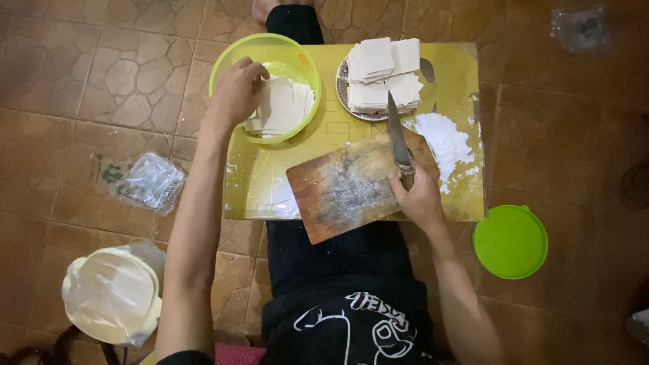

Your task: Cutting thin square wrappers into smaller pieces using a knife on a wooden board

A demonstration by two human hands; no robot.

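My left hand (236, 91) reaches into a lime green bowl (236, 54) and rests its fingers on a stack of white dough sheets (284, 105) inside it. My right hand (418, 196) grips the handle of a knife (397, 135) whose blade points away from me over a floured wooden cutting board (345, 189). The board lies tilted on a yellow mat (453, 61) on the floor. A patterned plate (343, 94) at the mat's far side carries piles of cut white dough squares (382, 71). Loose white flour (439, 138) lies on the mat right of the board.
A green round lid (510, 241) lies on the tiled floor at the right. Left of the mat sits a crumpled clear plastic bag (149, 181). A white bag-covered round bundle (111, 292) is at the lower left. Another clear bag (578, 27) lies at the top right.
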